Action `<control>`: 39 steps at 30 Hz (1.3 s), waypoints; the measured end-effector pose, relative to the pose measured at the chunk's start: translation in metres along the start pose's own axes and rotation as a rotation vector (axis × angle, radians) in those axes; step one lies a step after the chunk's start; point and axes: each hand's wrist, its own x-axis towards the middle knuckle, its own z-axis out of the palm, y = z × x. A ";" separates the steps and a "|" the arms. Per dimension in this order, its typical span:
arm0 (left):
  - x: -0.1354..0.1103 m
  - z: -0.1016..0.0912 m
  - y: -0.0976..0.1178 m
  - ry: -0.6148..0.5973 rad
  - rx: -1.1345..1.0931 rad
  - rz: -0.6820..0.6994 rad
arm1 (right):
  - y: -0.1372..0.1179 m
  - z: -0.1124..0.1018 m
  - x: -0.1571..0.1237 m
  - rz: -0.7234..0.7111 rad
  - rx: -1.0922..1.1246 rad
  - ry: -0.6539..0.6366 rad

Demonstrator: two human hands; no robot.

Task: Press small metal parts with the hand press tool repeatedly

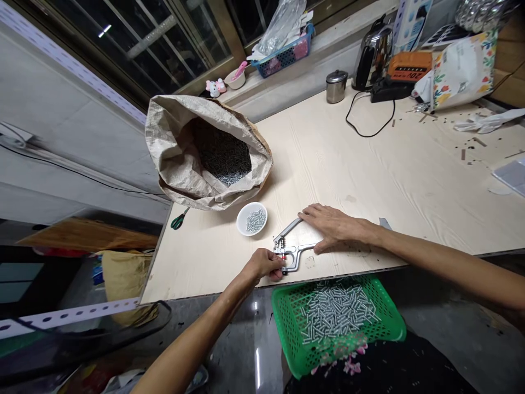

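Silver hand press pliers (296,253) with a coil spring and a bit of red at the jaw lie near the table's front edge, handles spread apart. Across the handle ends is my right hand (330,224), fingers over the upper handle and thumb against the lower one. My left hand (266,264) is closed in a pinch at the jaw; whatever is between its fingertips is hidden. Just behind the pliers stands a white bowl (241,225) of small silvery pieces. Below the table edge, a green basket (284,328) holds many short metal tubes or pins.
A large open woven sack (164,137) of small dark and silvery metal parts stands at the back left. Green-handled scissors (178,221) lie beside it. Farther back are a metal canister (336,87), a kettle (372,54), an orange box (410,65) and a black cable (371,135).
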 end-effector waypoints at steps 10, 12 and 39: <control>-0.019 0.023 0.009 0.498 0.733 0.463 | -0.018 -0.006 -0.003 0.029 -0.055 -0.024; -0.013 0.033 0.018 0.487 0.852 0.680 | -0.020 -0.004 -0.005 0.019 -0.029 -0.019; 0.016 0.087 -0.020 0.671 0.869 1.045 | 0.013 -0.008 0.003 0.116 -0.086 -0.003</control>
